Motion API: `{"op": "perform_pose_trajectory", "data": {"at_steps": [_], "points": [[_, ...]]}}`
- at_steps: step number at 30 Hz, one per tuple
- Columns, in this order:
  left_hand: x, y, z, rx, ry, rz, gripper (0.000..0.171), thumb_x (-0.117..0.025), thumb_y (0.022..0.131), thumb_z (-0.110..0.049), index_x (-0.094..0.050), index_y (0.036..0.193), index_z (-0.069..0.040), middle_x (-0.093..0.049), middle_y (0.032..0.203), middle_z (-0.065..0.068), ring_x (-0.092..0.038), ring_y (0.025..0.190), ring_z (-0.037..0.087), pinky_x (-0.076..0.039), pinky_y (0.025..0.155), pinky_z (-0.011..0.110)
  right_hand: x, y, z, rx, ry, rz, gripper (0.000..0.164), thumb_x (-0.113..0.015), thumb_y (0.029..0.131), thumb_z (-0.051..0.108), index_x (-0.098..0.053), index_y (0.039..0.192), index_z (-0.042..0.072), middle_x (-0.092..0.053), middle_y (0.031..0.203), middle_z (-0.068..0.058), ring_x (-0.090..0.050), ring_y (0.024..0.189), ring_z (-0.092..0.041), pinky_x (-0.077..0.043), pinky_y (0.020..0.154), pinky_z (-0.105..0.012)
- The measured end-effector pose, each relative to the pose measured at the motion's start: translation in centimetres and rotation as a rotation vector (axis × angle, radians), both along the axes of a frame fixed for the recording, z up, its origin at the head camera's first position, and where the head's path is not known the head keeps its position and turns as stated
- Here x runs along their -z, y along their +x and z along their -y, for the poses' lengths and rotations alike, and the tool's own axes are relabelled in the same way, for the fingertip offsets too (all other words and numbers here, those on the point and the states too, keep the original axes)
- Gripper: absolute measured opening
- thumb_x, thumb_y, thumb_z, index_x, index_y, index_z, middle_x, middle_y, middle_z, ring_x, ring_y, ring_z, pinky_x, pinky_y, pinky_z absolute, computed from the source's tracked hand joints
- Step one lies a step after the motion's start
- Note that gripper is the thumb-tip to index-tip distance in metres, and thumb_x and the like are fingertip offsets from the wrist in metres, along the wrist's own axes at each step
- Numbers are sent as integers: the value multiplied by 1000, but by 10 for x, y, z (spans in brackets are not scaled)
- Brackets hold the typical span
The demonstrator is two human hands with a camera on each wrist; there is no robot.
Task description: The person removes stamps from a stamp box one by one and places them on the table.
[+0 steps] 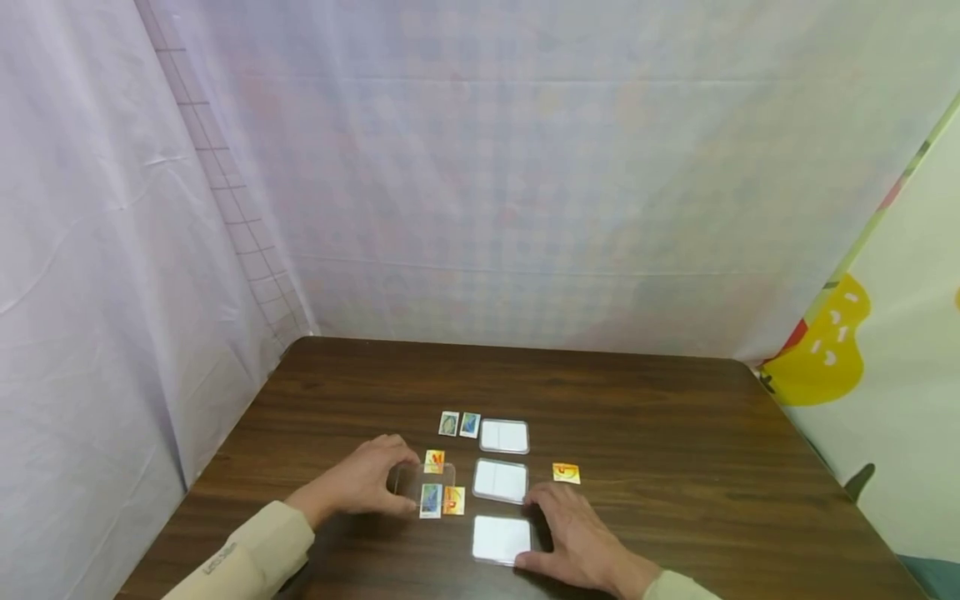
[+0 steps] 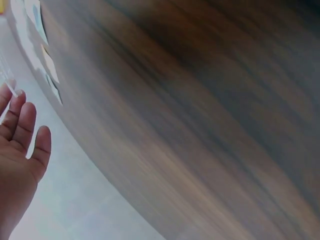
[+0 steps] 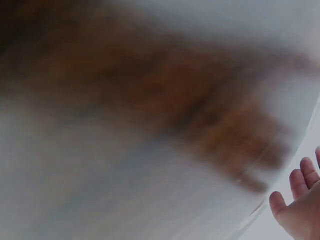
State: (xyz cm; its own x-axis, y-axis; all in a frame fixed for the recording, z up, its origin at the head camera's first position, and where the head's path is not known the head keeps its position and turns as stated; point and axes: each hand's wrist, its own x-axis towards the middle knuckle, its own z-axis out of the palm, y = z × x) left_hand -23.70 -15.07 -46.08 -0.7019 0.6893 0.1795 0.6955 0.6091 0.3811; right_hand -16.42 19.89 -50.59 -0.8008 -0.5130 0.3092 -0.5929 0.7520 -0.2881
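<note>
My left hand (image 1: 365,477) pinches a clear plastic cover (image 1: 406,477) by its left side, between thumb and fingers, in the head view. In the left wrist view the fingers (image 2: 26,125) reach along the cover's edge. Beneath or beside the cover lie an orange stamp-like card (image 1: 434,462), a blue one (image 1: 431,501) and another orange one (image 1: 453,500). My right hand (image 1: 577,533) rests with its thumb at the lower white-backed clear case (image 1: 501,540). Its fingertips are by the corner of the middle case (image 1: 500,481); the right wrist view is blurred.
A third case (image 1: 504,436) lies farther back, with two blue-green cards (image 1: 448,423) to its left. Another orange card (image 1: 566,473) lies right of the cases. The brown wooden table (image 1: 675,433) meets pale curtains (image 1: 525,208) behind and at the left.
</note>
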Motion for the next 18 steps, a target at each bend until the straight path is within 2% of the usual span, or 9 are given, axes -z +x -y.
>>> {"op": "perform_pose_trajectory", "data": {"at_steps": [7,14,18], "points": [[-5,3,-33,14,-43,-35,57,-81,71,-43,-68,116,-9,-61,107,1,-52,100,16,-44,88,42,-16,-5,8,-4,-12,-7,73,-75,78,60,-60,125,7,-57,124,-8,-54,116,-29,-43,96,-54],[-9,8,-61,46,-86,-66,57,-80,72,-49,-69,114,-13,-58,101,-3,-50,96,12,-42,81,34,-29,-9,14,-6,-7,9,73,-78,77,54,-58,129,7,-57,127,-9,-54,118,-30,-43,97,-55],[-7,11,-73,51,-118,-89,56,-81,71,-49,-69,113,-14,-58,104,-5,-51,99,12,-43,84,34,-30,-10,15,-3,1,7,73,-79,77,53,-59,129,7,-57,127,-9,-55,117,-30,-43,97,-54]]}}
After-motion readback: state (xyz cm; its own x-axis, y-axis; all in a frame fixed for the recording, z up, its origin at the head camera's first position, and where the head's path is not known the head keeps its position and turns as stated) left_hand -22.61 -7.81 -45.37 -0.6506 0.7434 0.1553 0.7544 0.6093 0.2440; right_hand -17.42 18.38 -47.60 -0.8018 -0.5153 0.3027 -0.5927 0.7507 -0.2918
